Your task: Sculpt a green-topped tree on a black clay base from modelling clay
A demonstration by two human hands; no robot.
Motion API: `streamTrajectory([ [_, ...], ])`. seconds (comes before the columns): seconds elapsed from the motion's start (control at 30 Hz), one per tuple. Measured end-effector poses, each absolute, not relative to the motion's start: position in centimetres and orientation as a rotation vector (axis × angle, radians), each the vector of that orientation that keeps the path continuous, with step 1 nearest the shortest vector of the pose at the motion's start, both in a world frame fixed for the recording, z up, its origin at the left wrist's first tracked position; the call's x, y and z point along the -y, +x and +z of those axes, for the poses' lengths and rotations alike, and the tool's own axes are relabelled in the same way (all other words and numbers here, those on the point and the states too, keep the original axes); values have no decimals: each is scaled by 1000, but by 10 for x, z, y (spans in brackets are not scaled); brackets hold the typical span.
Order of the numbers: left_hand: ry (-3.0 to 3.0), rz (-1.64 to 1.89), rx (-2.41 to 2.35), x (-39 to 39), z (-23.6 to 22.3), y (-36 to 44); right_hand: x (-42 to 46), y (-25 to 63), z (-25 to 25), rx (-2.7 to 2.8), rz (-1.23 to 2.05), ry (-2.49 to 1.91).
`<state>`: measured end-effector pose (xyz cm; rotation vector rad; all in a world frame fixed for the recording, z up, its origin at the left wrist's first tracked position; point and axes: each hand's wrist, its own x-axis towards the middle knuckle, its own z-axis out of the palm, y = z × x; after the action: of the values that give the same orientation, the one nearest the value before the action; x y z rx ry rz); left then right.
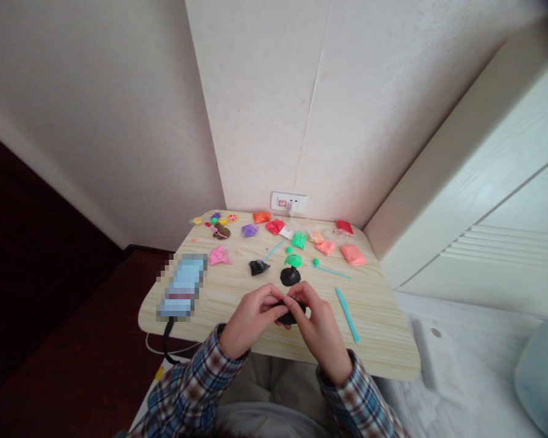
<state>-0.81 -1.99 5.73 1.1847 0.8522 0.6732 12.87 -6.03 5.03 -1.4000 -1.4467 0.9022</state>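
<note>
Here, both hands pinch a flat, dark black piece of soft modelling material (290,316) above the near part of the pale wood-grain table (383,340).
Wood grain shows between the left hand (250,315) and the blurred light-blue phone-like slab (183,285) by the left edge, and between the right hand (318,322) and the slim turquoise plastic knife (347,315); just beyond the fingers stands a green-capped figure on a round black base (290,277); the wrists angle inward over the rounded table's front edge, fingers bent, thumbs on the black piece, fingertips nearly meeting.
</note>
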Motion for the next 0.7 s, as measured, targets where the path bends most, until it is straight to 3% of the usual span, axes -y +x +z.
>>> streamTrajectory([
  [0.47,1178,635,-816,15,40,-12,61,138,36,1472,827,-1394],
  [0.7,1493,868,-1187,12,19,-36,83,213,-3,1529,-73,-2251],
])
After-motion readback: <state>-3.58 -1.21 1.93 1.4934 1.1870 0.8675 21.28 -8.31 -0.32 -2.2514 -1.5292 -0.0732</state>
